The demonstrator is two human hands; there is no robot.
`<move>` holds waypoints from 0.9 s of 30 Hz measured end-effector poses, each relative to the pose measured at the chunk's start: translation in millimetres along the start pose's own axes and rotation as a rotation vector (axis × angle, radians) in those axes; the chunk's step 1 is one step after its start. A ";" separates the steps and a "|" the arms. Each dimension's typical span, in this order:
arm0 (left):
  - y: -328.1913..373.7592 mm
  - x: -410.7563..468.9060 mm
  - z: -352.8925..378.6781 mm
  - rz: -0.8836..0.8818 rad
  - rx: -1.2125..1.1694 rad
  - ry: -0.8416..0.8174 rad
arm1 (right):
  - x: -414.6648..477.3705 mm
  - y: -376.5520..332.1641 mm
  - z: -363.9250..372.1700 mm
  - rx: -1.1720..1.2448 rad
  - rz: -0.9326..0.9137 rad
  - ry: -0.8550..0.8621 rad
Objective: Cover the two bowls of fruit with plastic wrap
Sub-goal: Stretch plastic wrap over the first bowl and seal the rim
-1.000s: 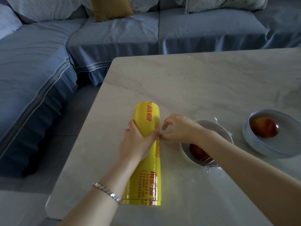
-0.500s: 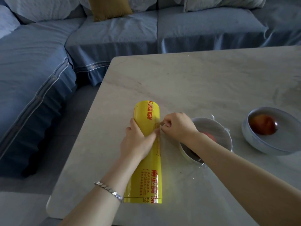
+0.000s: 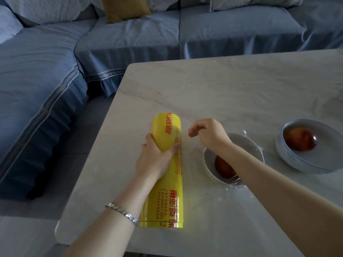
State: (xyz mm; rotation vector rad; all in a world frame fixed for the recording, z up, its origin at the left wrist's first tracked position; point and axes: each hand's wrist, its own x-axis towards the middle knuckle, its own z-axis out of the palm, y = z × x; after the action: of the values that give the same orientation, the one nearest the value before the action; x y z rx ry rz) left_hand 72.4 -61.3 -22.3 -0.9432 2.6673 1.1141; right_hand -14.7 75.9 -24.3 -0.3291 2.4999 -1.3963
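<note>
A yellow plastic wrap roll [image 3: 165,199] lies on the pale table [image 3: 222,86], pointing away from me. My left hand [image 3: 154,158] grips the roll around its middle and holds it down. My right hand [image 3: 206,135] hovers just right of the roll's far end, its fingers curled in a pinch on the clear film, which is hard to see. The near white bowl [image 3: 247,143] holds a red fruit [image 3: 221,166] and has wrinkled film over and around it; my right forearm crosses it. The far bowl [image 3: 295,163] on the right holds another red fruit [image 3: 299,139].
A blue sofa [image 3: 130,39] wraps around the table's far and left sides, with a mustard cushion [image 3: 124,7] at the back. The table's left edge and near left corner [image 3: 61,232] are close to the roll. Floor shows between the sofa and the table.
My right hand has lifted from the roll's edge, where it was pinching beside my left thumb, and moved up and right. The left hand and the roll have stayed in place.
</note>
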 end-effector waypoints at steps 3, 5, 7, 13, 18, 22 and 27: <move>1.3 1.0 1.0 -0.004 0.002 0.007 | -8.2 -1.4 -8.0 0.051 -0.085 -0.109; 1.3 1.9 1.2 -0.004 0.003 0.009 | -19.9 -0.6 -12.7 0.009 -0.146 -0.216; 0.6 2.4 1.1 0.003 0.008 0.013 | -32.8 0.1 -17.3 -0.071 -0.166 -0.230; 0.8 1.7 1.7 0.007 0.001 0.022 | -47.7 -18.4 -12.5 -0.588 -0.195 -0.410; 1.7 2.2 2.5 0.006 -0.012 0.031 | -45.0 -18.0 1.7 -0.633 -0.264 -0.332; 2.5 2.3 3.5 0.006 0.007 0.036 | -45.0 -8.5 13.7 -0.621 -0.278 -0.262; 1.7 3.4 3.0 0.003 -0.003 0.024 | -45.3 -1.8 27.6 -0.574 -0.214 -0.100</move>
State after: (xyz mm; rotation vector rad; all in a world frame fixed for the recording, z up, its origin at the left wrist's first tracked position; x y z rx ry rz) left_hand 68.3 -60.0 -24.4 -0.9591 2.6878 1.1150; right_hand 37.2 67.4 -31.6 -0.7722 2.7962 -0.6651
